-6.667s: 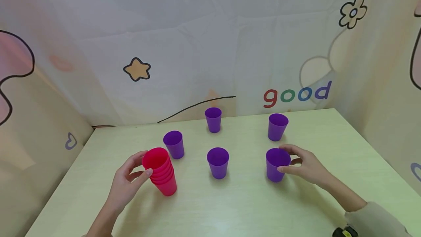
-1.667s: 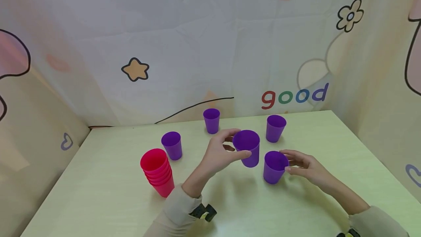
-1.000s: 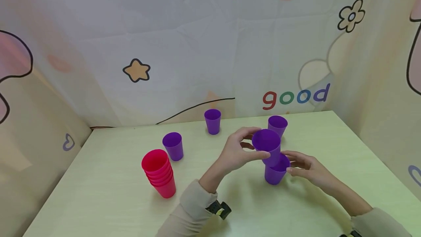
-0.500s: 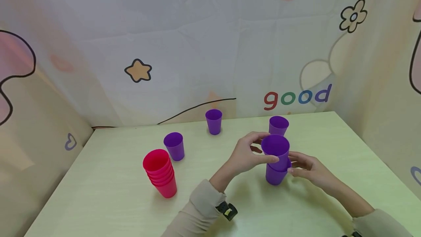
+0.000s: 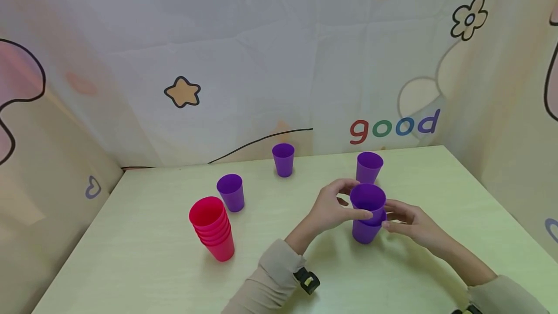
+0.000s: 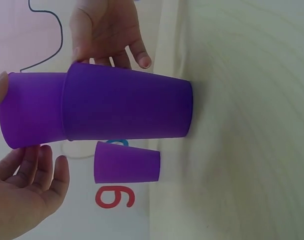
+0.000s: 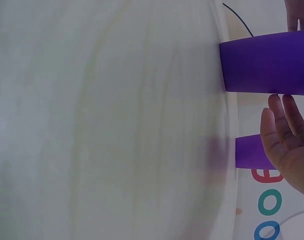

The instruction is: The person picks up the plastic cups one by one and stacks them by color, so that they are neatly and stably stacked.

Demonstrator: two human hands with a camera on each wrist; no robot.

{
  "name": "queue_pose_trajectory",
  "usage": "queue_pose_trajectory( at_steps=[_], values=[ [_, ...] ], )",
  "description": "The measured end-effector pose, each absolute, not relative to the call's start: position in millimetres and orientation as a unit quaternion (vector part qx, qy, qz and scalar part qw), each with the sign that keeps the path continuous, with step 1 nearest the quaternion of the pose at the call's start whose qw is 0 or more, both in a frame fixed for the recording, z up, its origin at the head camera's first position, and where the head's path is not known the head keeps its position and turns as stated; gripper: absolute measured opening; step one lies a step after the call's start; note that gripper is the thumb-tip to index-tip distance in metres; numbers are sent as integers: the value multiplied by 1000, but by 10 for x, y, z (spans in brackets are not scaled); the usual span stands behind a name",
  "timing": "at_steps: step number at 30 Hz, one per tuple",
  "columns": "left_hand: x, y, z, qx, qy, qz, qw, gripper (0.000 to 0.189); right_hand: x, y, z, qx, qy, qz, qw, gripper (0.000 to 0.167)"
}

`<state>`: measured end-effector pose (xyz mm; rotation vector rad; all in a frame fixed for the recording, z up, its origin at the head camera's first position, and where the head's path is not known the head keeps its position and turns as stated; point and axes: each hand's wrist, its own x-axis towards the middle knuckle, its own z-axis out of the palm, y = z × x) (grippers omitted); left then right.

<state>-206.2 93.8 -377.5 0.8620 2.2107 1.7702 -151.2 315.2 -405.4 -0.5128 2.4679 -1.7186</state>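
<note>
My left hand (image 5: 333, 207) holds an upper purple cup (image 5: 368, 196) by its rim, thumb on the near side and fingers behind. In the left wrist view this cup (image 6: 34, 107) sits partway inside a lower purple cup (image 6: 127, 102), which stands upright on the table. My right hand (image 5: 416, 224) holds the lower cup (image 5: 365, 233) near its rim from the right, thumb in front, with part of its fingers hidden behind the cup. The right wrist view shows fingertips of the right hand (image 7: 289, 145) against the cup (image 7: 267, 62).
A nested stack of red cups (image 5: 213, 229) stands at the left. Single purple cups stand behind it (image 5: 231, 193), at the back middle (image 5: 284, 160), and behind the hands (image 5: 369, 166). A printed cloth (image 5: 261, 62) hangs along the table's (image 5: 144, 236) back edge.
The left hand has let go of the red stack, taken the middle purple cup, carried it right and lowered it into the cup at my right hand. The right hand stays beside that cup.
</note>
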Motion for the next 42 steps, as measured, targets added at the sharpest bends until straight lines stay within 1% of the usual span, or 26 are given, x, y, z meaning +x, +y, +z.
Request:
queue_pose_trajectory(
  at_steps=[7, 16, 25, 31, 42],
  values=[
    [-2055, 953, -3819, 286, 739, 602, 101, 52, -1528, 3160, -4065, -183, 805, -563, 42, 46],
    [-2038, 986, -3883, 293, 750, 585, 99, 53, -1532, 3192, -4092, -203, 795, -571, 36, 38],
    [-2031, 992, -3934, 297, 765, 566, 79, 52, -1543, 3176, -4077, -199, 805, -558, 34, 43],
    [-2029, 998, -3974, 287, 767, 567, 87, 52, -1532, 3176, -4060, -204, 803, -559, 40, 44],
    [-2032, 933, -3962, 278, 768, 569, 95, 57, -1510, 3142, -3997, -158, 829, -537, 11, 54]
  ],
)
